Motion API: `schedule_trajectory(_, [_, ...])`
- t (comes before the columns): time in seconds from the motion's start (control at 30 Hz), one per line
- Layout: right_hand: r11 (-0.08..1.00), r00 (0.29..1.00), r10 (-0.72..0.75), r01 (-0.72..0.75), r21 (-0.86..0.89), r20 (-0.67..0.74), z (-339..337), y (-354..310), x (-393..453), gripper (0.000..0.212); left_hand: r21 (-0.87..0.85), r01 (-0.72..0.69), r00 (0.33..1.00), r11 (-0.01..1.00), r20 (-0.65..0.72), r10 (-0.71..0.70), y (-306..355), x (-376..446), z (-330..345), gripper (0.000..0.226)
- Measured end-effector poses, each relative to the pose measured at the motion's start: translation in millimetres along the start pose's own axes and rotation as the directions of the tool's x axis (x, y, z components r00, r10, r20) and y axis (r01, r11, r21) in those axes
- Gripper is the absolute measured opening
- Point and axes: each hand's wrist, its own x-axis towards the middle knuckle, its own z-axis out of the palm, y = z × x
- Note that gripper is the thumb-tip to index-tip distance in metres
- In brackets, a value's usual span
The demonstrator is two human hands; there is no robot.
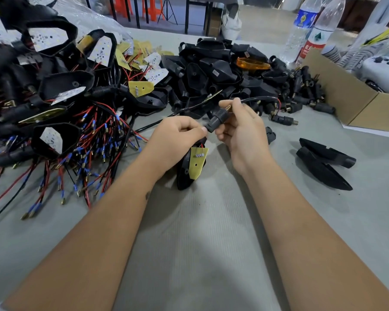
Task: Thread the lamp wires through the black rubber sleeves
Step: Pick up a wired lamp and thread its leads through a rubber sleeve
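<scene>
Two bare forearms are stretched forward over the grey table (200,243), meeting above its middle. The left hand (177,135) is curled, its thumb and fingers pinched at the lower end of a black sleeve (218,120); a lamp shell (186,169) with a yellow board (198,162) hangs beneath this hand, its tip down by the table. The right hand (238,129) is closed round the upper part of the sleeve, whose brass threaded tip is seen between thumb and forefinger. A thin black wire (258,99) is seen arching from the top of that hand toward the right, a red end showing.

To the left, a heap of wired lamps (61,97) with red, black and blue-tipped leads is spread out. Behind the hands, empty shells (211,70) are piled, with one amber lens (252,63) on top; loose sleeves (301,95) lie beside a cardboard box (346,104). Two shells (323,162) lie apart on the right.

Two bottles (312,30) stand behind the box; their labels are too blurred to be read.
</scene>
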Motion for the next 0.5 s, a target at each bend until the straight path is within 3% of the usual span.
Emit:
schedule_trajectory(0.2, [0.997,1.000,-0.031,0.031,-0.068,-0.003,-0.8,0.7,-1.6,0.025,-0.244,0.101,0.995,0.964,0.021,-0.098,1.1,4.7,-1.2,0.018])
schedule_trajectory(0.33, [0.993,0.997,-0.046,0.053,-0.103,0.067,1.6,1.1,-3.3,0.025,-0.191,0.032,0.996,0.981,0.093,-0.014,2.9,1.5,-1.7,0.014])
schedule_trajectory(0.5, [0.995,0.998,-0.041,0.044,-0.092,0.037,3.4,1.4,-4.1,0.025,-0.175,0.005,0.994,0.985,0.111,0.015,1.1,2.1,-4.2,0.014])
